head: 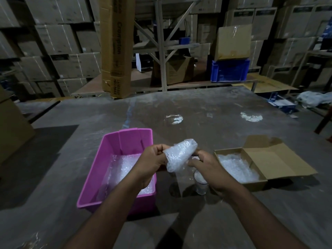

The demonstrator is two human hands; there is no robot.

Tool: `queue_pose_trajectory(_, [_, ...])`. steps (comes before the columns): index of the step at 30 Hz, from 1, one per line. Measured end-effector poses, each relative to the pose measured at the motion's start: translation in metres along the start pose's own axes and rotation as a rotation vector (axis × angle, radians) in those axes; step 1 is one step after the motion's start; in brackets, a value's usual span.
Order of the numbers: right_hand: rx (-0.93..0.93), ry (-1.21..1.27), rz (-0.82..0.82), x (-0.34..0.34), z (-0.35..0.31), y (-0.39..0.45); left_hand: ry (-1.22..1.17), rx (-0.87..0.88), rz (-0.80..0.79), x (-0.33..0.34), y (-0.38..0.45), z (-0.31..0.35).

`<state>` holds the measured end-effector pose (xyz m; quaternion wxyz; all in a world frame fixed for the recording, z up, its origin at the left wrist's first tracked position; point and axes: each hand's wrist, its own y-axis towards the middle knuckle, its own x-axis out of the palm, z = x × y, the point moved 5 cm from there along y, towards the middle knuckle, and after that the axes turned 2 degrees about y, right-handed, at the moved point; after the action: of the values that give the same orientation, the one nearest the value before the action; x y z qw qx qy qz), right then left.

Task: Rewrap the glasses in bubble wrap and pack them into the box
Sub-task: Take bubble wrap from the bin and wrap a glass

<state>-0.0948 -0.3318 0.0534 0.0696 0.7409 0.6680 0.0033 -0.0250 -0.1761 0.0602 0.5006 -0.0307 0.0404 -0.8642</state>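
Observation:
A bundle of bubble wrap [180,154] is held up between both hands above the grey table [197,112]. My left hand [152,163] pinches its left edge. My right hand [206,168] grips its right side from below. Whether a glass is inside the bundle cannot be told. A bare clear glass [200,184] stands upright on the table just under my right hand. To the right lies an open cardboard box [255,185] with bubble-wrapped pieces [237,168] in it.
A pink plastic bin [115,141] with bubble wrap in its bottom sits left of the hands. Stacked cartons, a tall upright carton [115,47] and a blue crate [230,71] stand beyond the table's far edge.

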Motion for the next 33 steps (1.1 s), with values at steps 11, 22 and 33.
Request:
queue_pose_trajectory(11, [0.052, 0.135, 0.148, -0.025, 0.010, 0.002, 0.259, 0.071, -0.124, 0.027, 0.005, -0.014])
queue_pose_trajectory(22, [-0.270, -0.554, 0.117, 0.005, 0.018, -0.029, 0.200, -0.069, 0.012, 0.012, 0.010, -0.041])
queue_pose_trajectory(33, [-0.266, -0.548, 0.128, -0.002, 0.019, -0.027, 0.050, -0.132, -0.250, 0.015, 0.002, -0.039])
